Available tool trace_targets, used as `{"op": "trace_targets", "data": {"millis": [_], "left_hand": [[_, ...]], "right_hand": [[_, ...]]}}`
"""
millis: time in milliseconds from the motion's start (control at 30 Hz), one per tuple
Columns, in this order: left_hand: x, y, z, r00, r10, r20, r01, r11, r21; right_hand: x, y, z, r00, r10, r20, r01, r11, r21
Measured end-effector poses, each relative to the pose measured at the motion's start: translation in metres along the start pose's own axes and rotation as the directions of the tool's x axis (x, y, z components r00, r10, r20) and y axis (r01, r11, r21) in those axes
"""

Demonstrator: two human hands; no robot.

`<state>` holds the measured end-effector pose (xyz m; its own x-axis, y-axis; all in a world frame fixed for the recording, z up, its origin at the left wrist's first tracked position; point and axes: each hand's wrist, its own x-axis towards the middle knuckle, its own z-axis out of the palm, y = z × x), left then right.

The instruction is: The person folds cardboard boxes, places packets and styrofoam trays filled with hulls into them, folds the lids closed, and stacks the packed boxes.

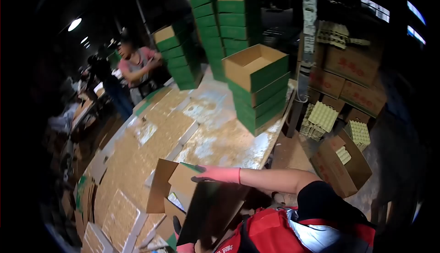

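An unfolded cardboard box [182,182], brown inside with some green outside, stands tilted at the table's near edge, its flaps spread. My right hand [213,173], in a pink glove with dark fingers, grips the box's upper edge. Low in the view, my left hand [183,243] shows only partly; its dark fingers hold the lower edge of the same box. The box's near side is in deep shadow.
Stacked green boxes [259,88] stand on the worn table [169,120], with taller stacks [231,19] behind. Flattened cardboard [85,198] lies left. A co-worker [137,67] stands across. Right are a post [308,37], egg trays [323,115] and an open carton [341,166].
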<state>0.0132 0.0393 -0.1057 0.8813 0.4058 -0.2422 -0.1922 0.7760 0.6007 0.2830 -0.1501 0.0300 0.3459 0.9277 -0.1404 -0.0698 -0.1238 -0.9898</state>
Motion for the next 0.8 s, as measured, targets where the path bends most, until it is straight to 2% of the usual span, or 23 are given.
{"op": "trace_targets", "data": {"millis": [67, 133, 167, 200, 233, 267, 300, 333, 367, 400, 467, 533, 567, 633, 667, 733, 767, 800], "left_hand": [[0.032, -0.011, 0.038, 0.998, -0.032, 0.048, 0.030, 0.999, 0.043], [0.068, -0.015, 0.079, 0.993, -0.041, 0.110, 0.031, 0.995, 0.094], [0.087, -0.012, 0.101, 0.989, -0.042, 0.145, 0.025, 0.993, 0.118], [0.108, -0.011, 0.127, 0.983, -0.036, 0.181, 0.010, 0.990, 0.140], [0.132, -0.008, 0.157, 0.976, -0.031, 0.218, -0.005, 0.987, 0.163], [0.156, -0.006, 0.191, 0.966, -0.024, 0.257, -0.025, 0.982, 0.186], [0.181, -0.004, 0.230, 0.954, -0.024, 0.299, -0.042, 0.976, 0.212], [0.207, -0.003, 0.270, 0.940, -0.028, 0.341, -0.057, 0.970, 0.236], [0.233, -0.004, 0.308, 0.923, -0.035, 0.384, -0.068, 0.965, 0.252], [0.257, -0.008, 0.346, 0.906, -0.049, 0.421, -0.075, 0.959, 0.273], [0.303, -0.020, 0.418, 0.863, -0.086, 0.497, -0.073, 0.954, 0.292], [0.330, -0.036, 0.476, 0.801, -0.193, 0.567, 0.047, 0.964, 0.263], [0.331, -0.050, 0.502, 0.766, -0.262, 0.587, 0.134, 0.958, 0.253], [0.355, -0.079, 0.520, 0.804, -0.179, 0.567, -0.197, 0.819, 0.539], [0.349, -0.094, 0.551, 0.914, -0.198, 0.354, -0.021, 0.848, 0.530], [0.378, -0.122, 0.569, 0.919, -0.307, 0.249, 0.142, 0.844, 0.517], [0.411, -0.125, 0.553, 0.856, -0.368, 0.363, 0.113, 0.819, 0.563], [0.393, -0.117, 0.561, 0.886, -0.341, 0.314, 0.058, 0.753, 0.655]], "right_hand": [[0.001, -0.017, -0.084, 0.989, 0.064, 0.131, -0.047, 0.991, -0.129], [-0.024, -0.061, -0.144, 0.998, -0.012, -0.061, -0.011, 0.933, -0.360], [-0.058, -0.087, -0.165, 0.938, -0.176, -0.297, -0.003, 0.857, -0.515], [-0.082, -0.096, -0.195, 0.539, -0.726, -0.427, 0.146, 0.581, -0.801], [-0.108, -0.119, -0.232, 0.183, -0.857, -0.481, -0.090, 0.472, -0.877], [-0.133, -0.127, -0.281, -0.105, -0.930, -0.354, -0.338, 0.367, -0.866], [-0.150, -0.125, -0.331, -0.278, -0.870, -0.407, -0.388, 0.489, -0.781], [-0.154, -0.090, -0.410, -0.229, -0.766, -0.600, -0.198, 0.640, -0.742], [-0.147, -0.049, -0.486, -0.134, -0.634, -0.762, -0.014, 0.770, -0.638], [-0.140, 0.003, -0.537, 0.074, -0.519, -0.851, 0.534, 0.742, -0.406], [-0.125, 0.047, -0.564, 0.340, -0.433, -0.834, 0.786, 0.619, -0.001], [-0.135, 0.024, -0.539, 0.358, -0.322, -0.877, 0.573, 0.817, -0.067], [-0.136, 0.008, -0.522, 0.327, -0.287, -0.900, 0.564, 0.824, -0.058], [-0.134, -0.006, -0.506, 0.271, -0.224, -0.936, 0.544, 0.838, -0.043], [-0.131, 0.007, -0.512, 0.217, -0.210, -0.953, 0.533, 0.844, -0.065], [-0.128, 0.033, -0.525, 0.083, -0.216, -0.973, 0.477, 0.866, -0.151], [-0.135, 0.053, -0.539, -0.020, -0.296, -0.955, 0.264, 0.920, -0.291], [-0.136, 0.069, -0.552, -0.094, -0.407, -0.909, 0.039, 0.910, -0.412]]}}
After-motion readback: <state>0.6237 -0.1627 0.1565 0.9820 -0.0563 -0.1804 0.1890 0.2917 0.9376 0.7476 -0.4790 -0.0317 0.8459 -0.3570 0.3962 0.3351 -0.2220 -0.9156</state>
